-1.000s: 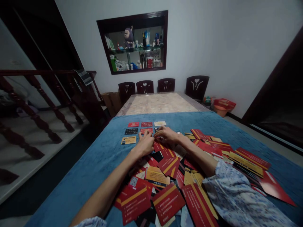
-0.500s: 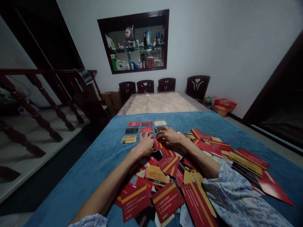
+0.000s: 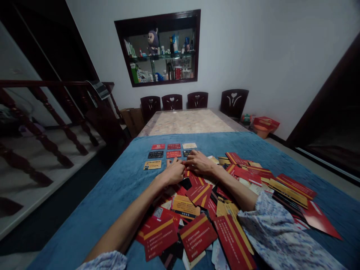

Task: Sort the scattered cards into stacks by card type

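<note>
Blue cloth (image 3: 109, 191) is partly covering the table (image 3: 191, 122), card pile (image 3: 198, 236) lying on it. I'm seeing left hand (image 3: 173, 172) and right hand (image 3: 199, 163) bending close together over the pile's far edge; can't tell if they're gripping.

Your left hand (image 3: 173, 172) beside your right hand (image 3: 198, 162), over strewn cards (image 3: 198, 237), neat card rows (image 3: 173, 154) beyond, blue cloth (image 3: 105, 197) beneath

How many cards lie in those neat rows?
7 visible. Far row, left to right: red card, maroon card, cream card. Middle row: black card, bright-red card, partly covered dark card. Near row: gold card. The left hand and right hand may hide more.
</note>
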The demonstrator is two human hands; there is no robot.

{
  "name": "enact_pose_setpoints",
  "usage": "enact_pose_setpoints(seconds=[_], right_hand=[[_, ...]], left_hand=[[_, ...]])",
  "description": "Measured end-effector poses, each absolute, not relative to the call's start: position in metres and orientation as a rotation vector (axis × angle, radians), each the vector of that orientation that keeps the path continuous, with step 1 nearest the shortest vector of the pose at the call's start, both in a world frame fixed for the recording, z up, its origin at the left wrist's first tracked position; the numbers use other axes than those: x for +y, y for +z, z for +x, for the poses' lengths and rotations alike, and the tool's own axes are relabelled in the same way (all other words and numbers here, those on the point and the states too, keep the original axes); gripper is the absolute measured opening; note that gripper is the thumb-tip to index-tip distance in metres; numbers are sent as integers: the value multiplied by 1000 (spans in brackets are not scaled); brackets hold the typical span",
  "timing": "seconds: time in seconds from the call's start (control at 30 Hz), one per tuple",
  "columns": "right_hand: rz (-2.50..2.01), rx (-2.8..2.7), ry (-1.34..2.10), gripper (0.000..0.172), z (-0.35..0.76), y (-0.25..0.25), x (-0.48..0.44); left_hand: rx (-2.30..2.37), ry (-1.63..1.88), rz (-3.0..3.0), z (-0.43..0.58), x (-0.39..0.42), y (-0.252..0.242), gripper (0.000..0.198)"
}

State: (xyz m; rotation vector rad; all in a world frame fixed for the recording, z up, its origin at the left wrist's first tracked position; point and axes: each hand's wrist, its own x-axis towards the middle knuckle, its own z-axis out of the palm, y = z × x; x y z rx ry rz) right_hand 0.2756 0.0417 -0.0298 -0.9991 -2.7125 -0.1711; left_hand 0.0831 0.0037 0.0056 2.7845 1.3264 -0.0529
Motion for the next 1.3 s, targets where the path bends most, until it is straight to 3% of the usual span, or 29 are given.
enact_pose_setpoints(seconds=[0.37, 0.7, 1.3], right_hand=[[-904, -2653, -54, 20, 276, -32, 42], [-876, -2674, 75, 30, 280, -30, 41], [-819, -2626, 112, 31, 280, -28, 38]], left_hand=[[1324, -143, 2755, 80, -1, 16, 33], [1401, -136, 2728, 84, -7, 19, 35], [1405, -8, 2628, 84, -6, 21, 23]])
